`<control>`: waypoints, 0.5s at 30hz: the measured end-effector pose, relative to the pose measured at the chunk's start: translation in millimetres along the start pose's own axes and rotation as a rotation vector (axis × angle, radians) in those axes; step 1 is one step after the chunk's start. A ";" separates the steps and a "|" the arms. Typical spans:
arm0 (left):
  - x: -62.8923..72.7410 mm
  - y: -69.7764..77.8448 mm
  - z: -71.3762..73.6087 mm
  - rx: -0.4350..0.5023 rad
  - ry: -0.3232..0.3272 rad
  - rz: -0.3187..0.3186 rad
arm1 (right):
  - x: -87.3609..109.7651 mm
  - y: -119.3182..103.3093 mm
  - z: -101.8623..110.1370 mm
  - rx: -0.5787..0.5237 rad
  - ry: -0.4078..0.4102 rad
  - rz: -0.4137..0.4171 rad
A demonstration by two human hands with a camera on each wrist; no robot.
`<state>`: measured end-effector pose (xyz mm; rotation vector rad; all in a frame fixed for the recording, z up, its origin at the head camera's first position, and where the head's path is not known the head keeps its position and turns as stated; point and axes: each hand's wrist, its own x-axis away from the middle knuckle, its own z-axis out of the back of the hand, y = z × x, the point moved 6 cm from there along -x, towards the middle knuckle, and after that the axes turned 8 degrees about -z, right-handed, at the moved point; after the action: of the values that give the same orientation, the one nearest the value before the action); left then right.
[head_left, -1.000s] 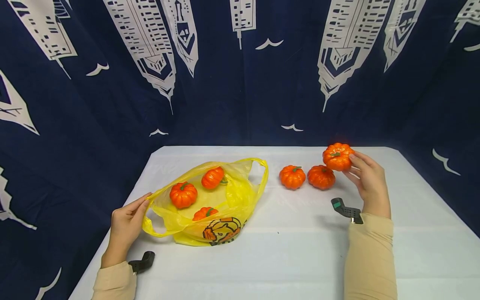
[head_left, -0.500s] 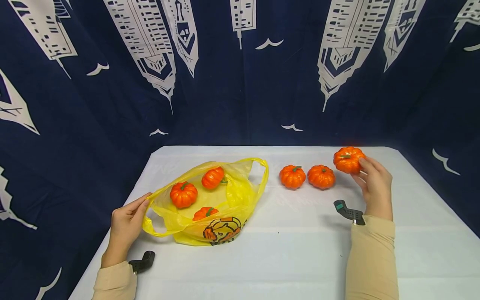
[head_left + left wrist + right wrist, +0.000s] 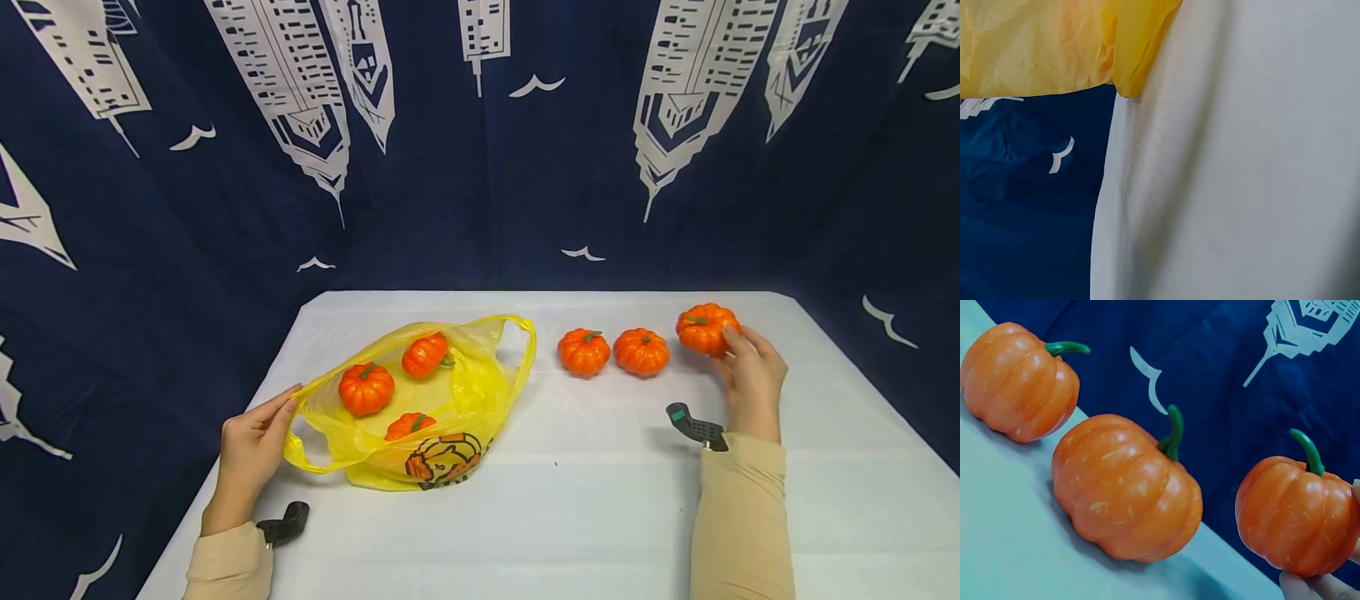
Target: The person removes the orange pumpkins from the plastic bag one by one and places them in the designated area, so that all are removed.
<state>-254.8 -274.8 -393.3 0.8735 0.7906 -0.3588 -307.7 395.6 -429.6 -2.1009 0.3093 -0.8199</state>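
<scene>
At the table's far right, my right hand (image 3: 753, 375) grips a small orange pumpkin (image 3: 707, 328) with a green stem, its fingers on the right side and underneath. The right wrist view also shows this held pumpkin (image 3: 1297, 515). Left of it two more pumpkins, a nearer one (image 3: 642, 352) and a farther one (image 3: 583, 352), sit side by side on the table. On the left, my left hand (image 3: 253, 442) pinches the rim of a yellow plastic bag (image 3: 480, 392). Inside the spread bag lie three pumpkins (image 3: 366, 389). The left wrist view shows only the bag's outside (image 3: 1035, 50).
A white cloth covers the table (image 3: 585, 517). Behind it hangs a dark blue curtain (image 3: 487, 183) printed with white buildings and birds. The bag's far handle loop (image 3: 528, 333) stands up toward the two loose pumpkins.
My right hand has moved the pumpkin to the right and lowered it, away from above the neighbouring pumpkin. The left hand and the bag have stayed in place.
</scene>
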 end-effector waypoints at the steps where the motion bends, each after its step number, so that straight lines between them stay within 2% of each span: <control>1: -0.1 0.1 0.0 0.000 0.000 0.001 | -1.4 1.1 0.8 -0.004 0.008 -0.006; 11: 0.4 0.3 -0.4 0.006 -0.013 0.019 | -9.6 13.5 6.5 -0.015 0.081 -0.042; 15: 0.4 0.4 -0.3 0.010 -0.012 0.009 | -13.5 16.6 9.3 0.021 0.122 -0.061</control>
<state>-254.4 -274.3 -393.5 0.8830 0.7747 -0.3599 -310.7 397.6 -452.6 -2.0536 0.3015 -0.9852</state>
